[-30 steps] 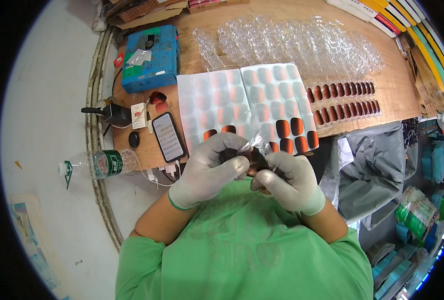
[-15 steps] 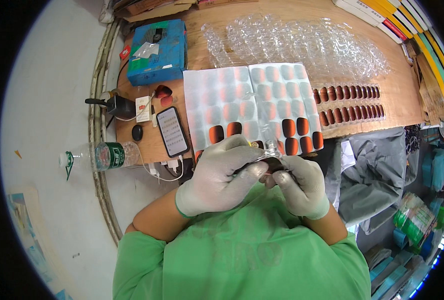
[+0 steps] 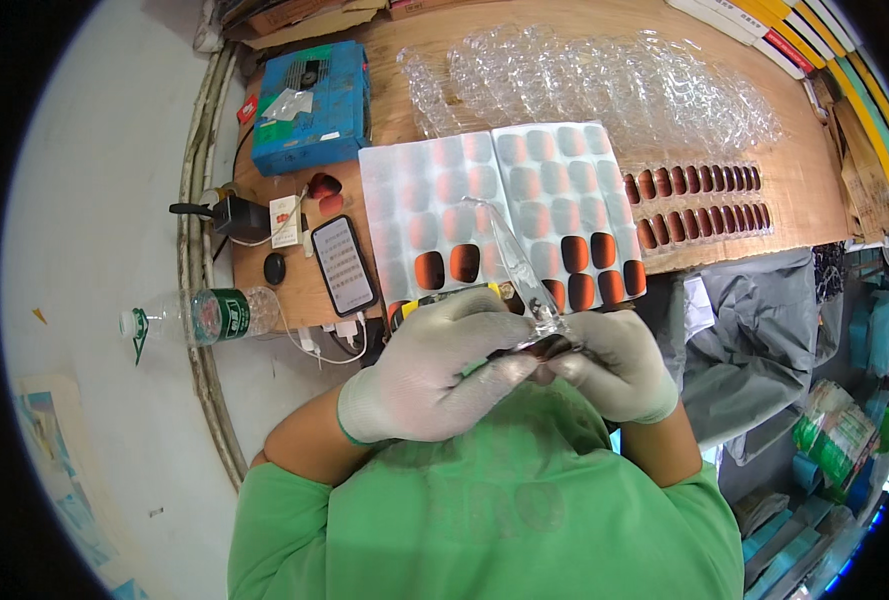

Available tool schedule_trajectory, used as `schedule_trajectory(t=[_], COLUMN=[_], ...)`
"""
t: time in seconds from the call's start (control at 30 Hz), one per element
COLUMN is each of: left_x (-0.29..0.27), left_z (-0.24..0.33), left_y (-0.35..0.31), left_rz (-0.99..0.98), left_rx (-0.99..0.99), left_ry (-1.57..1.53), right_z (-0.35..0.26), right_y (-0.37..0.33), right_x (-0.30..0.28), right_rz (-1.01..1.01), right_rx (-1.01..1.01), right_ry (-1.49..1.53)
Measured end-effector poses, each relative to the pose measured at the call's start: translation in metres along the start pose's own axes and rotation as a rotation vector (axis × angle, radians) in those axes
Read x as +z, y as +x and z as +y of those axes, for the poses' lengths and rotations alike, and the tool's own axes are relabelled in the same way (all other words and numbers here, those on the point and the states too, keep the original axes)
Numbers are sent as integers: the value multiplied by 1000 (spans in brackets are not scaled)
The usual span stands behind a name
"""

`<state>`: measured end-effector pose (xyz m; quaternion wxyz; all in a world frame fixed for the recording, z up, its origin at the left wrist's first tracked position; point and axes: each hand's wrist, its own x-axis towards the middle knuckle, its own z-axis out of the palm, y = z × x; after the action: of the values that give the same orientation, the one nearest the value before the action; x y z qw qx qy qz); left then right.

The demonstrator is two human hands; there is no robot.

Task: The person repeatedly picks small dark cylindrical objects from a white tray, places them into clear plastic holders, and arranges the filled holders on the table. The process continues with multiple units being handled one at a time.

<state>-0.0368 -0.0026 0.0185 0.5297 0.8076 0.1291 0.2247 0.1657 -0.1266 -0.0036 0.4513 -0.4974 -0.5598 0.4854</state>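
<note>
Both my hands wear whitish gloves and meet over the near edge of the table, in front of my green shirt. Between them is a clear plastic eyeglasses frame [image 3: 524,272], one temple pointing up and away. A dark lens [image 3: 546,346] shows at its front, between the fingertips. My left hand [image 3: 442,378] pinches the frame's left part, thumb toward me. My right hand [image 3: 616,366] is closed on its right part. Fingers hide most of the frame. Beyond them, loose orange-to-black lenses [image 3: 464,263] lie on pale sheets [image 3: 434,190] covering further lenses.
Clear frames [image 3: 604,90] are heaped at the back; two rows of brown lenses in clear frames [image 3: 694,182] stand at right. On the left are a phone [image 3: 345,265], a blue box [image 3: 309,110], a card box [image 3: 285,220] and a plastic bottle [image 3: 199,315]. Grey cloth [image 3: 754,350] hangs at right.
The frame has turned in my hands, so its clear temple now stands out over the sheets. My right hand has shifted slightly right; both hands keep their grip.
</note>
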Motion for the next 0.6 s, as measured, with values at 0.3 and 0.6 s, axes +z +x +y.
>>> schedule_trajectory(t=[0.3, 0.6], left_x=[-4, 7], left_z=[2, -8], left_y=[5, 2], left_rz=[-69, -32], left_rx=[-33, -127], left_ry=[-26, -116], right_z=[3, 12], right_y=[-3, -2], right_x=[4, 1], right_rz=[64, 58], right_rx=[-50, -125], right_ry=[-117, -170])
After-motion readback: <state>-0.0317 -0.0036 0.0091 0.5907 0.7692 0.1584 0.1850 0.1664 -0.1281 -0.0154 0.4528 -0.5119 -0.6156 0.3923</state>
